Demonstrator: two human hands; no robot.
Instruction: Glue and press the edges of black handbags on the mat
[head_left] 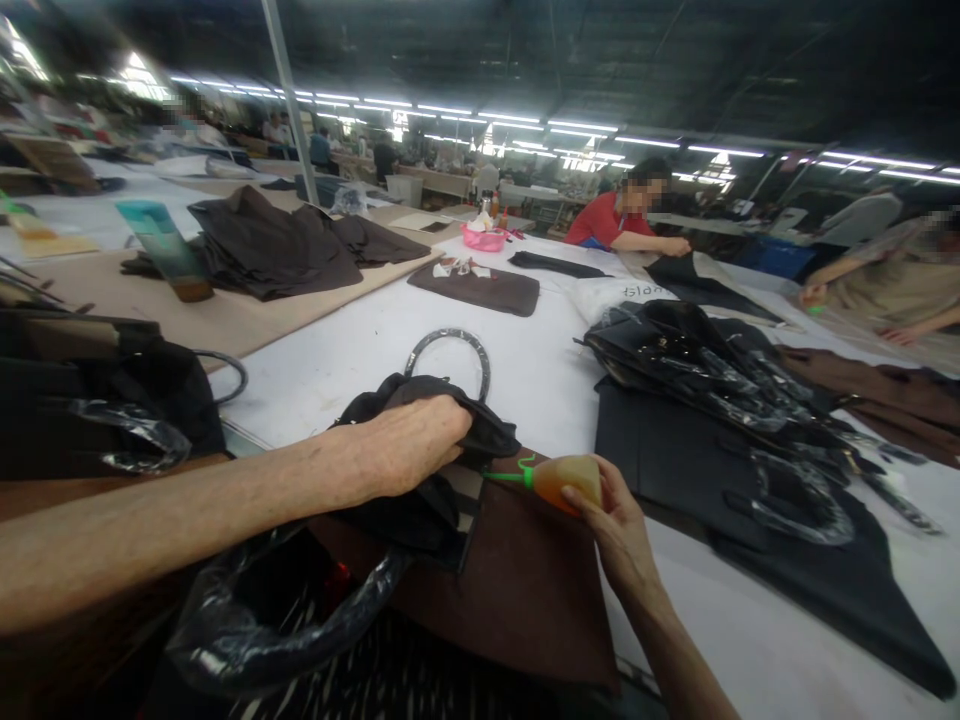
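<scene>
My left hand (420,440) is closed on the bunched black material of a handbag (397,515). The bag has two round handles wrapped in clear plastic: one handle (450,337) stands up at the far side, the other (300,630) hangs toward me. In my right hand (619,520) is a squeeze bottle (564,482) of amber liquid, held on its side. Its thin green nozzle points left, at the edge of the bag's black material. Beneath lies a dark brown panel (525,580). Whether the nozzle tip touches the bag, I cannot tell.
Black bags with plastic-wrapped handles (697,360) are piled on the right of the white table (330,370). A brown panel (480,290) with white scraps, a pink basket (484,237), a teal-topped container (161,250) and dark cloth (270,245) lie beyond. Co-workers (622,215) work across the table.
</scene>
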